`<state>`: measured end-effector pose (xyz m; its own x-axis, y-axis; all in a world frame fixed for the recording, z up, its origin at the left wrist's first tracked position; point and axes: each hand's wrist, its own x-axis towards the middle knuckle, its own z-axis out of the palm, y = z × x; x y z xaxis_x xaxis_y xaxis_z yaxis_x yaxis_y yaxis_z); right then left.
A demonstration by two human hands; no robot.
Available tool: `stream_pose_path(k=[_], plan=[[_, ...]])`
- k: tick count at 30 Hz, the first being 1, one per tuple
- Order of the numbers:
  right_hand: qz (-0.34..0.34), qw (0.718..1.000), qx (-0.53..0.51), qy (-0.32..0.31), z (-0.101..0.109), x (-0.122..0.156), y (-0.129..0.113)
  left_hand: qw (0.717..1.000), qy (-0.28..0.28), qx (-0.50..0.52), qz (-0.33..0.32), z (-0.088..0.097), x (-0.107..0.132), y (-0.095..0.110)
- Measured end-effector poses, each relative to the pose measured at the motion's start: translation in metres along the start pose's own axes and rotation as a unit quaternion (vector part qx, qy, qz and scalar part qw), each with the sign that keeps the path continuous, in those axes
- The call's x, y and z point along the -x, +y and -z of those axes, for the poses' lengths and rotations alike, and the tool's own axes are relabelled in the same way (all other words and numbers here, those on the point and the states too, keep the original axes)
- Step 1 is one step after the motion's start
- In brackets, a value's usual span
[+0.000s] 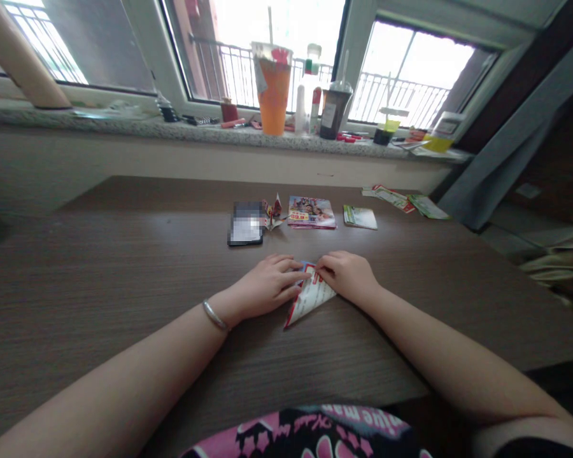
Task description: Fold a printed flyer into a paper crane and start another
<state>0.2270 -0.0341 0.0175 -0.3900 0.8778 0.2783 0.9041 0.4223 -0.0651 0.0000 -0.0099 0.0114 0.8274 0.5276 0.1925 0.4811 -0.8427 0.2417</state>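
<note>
A folded piece of printed paper (309,297), white with red edges, lies on the brown wooden table (124,267) in front of me, its point towards me. My left hand (263,285) rests on its left side with the fingers stretched flat along the fold. My right hand (347,275) sits at its upper right, fingertips curled and pressed down on the paper's top edge. A silver bangle (214,315) circles my left wrist.
Farther back on the table lie a dark phone (246,223), a small folded paper crane (272,214), a colourful leaflet (311,212) and several more leaflets (360,217) to the right. Drink cups (272,89) and bottles stand on the stone windowsill (124,127).
</note>
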Motion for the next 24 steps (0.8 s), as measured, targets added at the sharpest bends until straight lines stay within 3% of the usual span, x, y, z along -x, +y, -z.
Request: stream_pose_path(k=[4,13,18,24], plan=[[0.011,1.0,0.019,0.007,-0.002,-0.001,0.0,1.0,0.013,-0.005,-0.004,-0.002,0.001,0.0],[0.017,0.996,-0.083,-0.004,0.001,0.002,0.009,0.999,0.028,-0.024,-0.012,-0.004,0.002,-0.001],[0.091,0.984,-0.148,-0.036,0.009,0.003,0.015,0.999,0.031,-0.015,0.0,-0.003,0.003,0.001],[0.137,0.977,-0.147,-0.065,0.013,0.004,0.017,0.999,0.032,-0.02,0.028,-0.003,0.004,0.0]])
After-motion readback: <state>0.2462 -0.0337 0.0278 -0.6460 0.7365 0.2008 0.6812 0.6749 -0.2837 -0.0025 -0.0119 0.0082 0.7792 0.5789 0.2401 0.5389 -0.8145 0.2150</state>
